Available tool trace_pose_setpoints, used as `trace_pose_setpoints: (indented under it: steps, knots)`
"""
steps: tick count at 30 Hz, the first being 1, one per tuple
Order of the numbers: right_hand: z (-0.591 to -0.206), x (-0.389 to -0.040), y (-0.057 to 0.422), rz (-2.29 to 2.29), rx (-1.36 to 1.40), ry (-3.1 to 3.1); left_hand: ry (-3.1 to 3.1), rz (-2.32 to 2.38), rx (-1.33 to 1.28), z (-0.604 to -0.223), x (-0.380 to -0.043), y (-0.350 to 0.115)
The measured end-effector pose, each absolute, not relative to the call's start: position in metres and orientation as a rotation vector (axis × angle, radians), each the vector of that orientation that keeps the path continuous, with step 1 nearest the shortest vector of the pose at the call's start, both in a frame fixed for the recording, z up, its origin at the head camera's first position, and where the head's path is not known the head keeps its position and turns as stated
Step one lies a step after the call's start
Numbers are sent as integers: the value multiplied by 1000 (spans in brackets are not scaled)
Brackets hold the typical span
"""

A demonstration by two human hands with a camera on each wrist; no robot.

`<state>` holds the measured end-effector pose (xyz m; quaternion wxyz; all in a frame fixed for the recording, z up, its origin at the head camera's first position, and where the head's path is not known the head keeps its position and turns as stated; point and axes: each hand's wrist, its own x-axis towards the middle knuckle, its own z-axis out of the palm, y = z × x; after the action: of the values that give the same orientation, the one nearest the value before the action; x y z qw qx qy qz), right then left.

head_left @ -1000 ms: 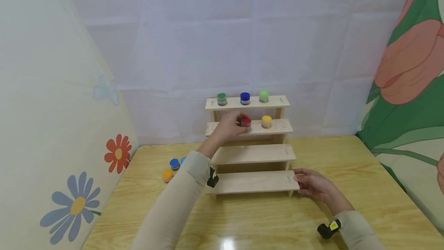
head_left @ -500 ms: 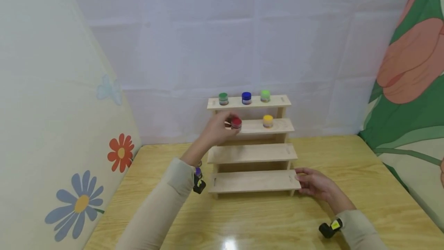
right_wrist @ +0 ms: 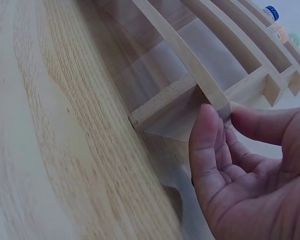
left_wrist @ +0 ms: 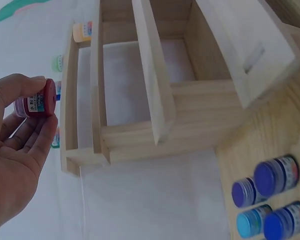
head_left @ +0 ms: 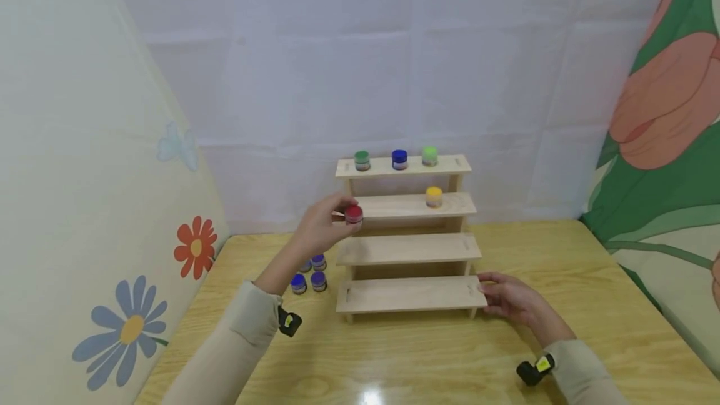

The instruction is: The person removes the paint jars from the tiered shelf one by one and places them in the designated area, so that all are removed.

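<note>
My left hand (head_left: pixel 322 227) pinches a small paint jar with a dark red lid (head_left: pixel 354 214) between thumb and fingers, in front of the left end of the stepped wooden rack (head_left: pixel 410 295). In the left wrist view the red jar (left_wrist: pixel 36 101) lies sideways in the grip, its label showing. My right hand (head_left: pixel 509 299) grips the right end of the rack's lowest shelf; the right wrist view has thumb and fingers pinching that shelf's corner (right_wrist: pixel 217 102). On the top shelf stand a green jar (head_left: pixel 362 160), a dark blue jar (head_left: pixel 399 159) and a light green jar (head_left: pixel 430 155).
A yellow jar (head_left: pixel 434 197) stands on the right part of the second shelf from the top. Left of the rack, several blue and purple jars (head_left: pixel 318 280) stand on the wooden table (head_left: pixel 427 355), partly behind the left forearm. A white cloth (head_left: pixel 281 92) hangs behind.
The left hand has carried the red jar left and slightly down, from the middle of the second shelf to its left end. The right hand stays on the lowest shelf.
</note>
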<state>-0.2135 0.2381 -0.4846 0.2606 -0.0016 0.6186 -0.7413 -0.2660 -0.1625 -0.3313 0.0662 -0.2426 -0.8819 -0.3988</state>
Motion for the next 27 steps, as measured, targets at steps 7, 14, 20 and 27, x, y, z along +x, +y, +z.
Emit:
trace_pose_setpoints:
  steps: [7, 14, 20, 27]
  knots:
    - [-484, -213, 239, -2008, -17, 1674, -2647, -1139, -736, -340, -253, -184]
    - [-485, -214, 238, -2010, -13, 1664, -2652, -1129, -712, -352, -243, -204]
    - [-485, -213, 237, -2016, -13, 1666, -2671, -1138, -668, -363, -236, -216]
    - [-485, -213, 238, -2011, -28, 1659, -2713, -1159, -612, -371, -228, -226]
